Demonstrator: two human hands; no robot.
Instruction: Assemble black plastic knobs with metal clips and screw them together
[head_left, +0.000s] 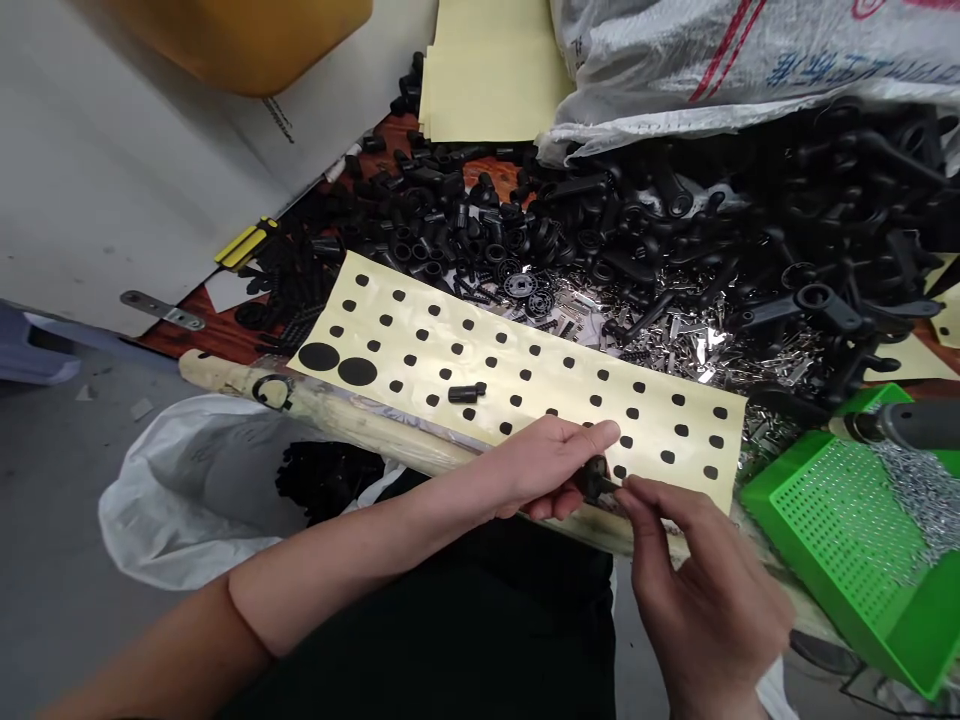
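My left hand (559, 465) is closed around a small black plastic part (594, 480), its thumb stretched along the top. From the right, my right hand (697, 570) pinches with thumb and forefinger at the end of that part; whether a separate small piece sits in this pinch is hidden. Both hands are over the front edge of a pale yellow sheet (570, 385) dotted with black stickers. A short black cylindrical plastic piece (466, 393) lies on the sheet, left of my left hand.
Behind the sheet are heaped black plastic parts (480, 215) and small metal clips (690, 335). A green basket (795, 490) of screws, with a screwdriver-like tool (907, 425) across it, stands right. A white bag (150, 500) hangs front left; a woven sack (675, 60) lies behind.
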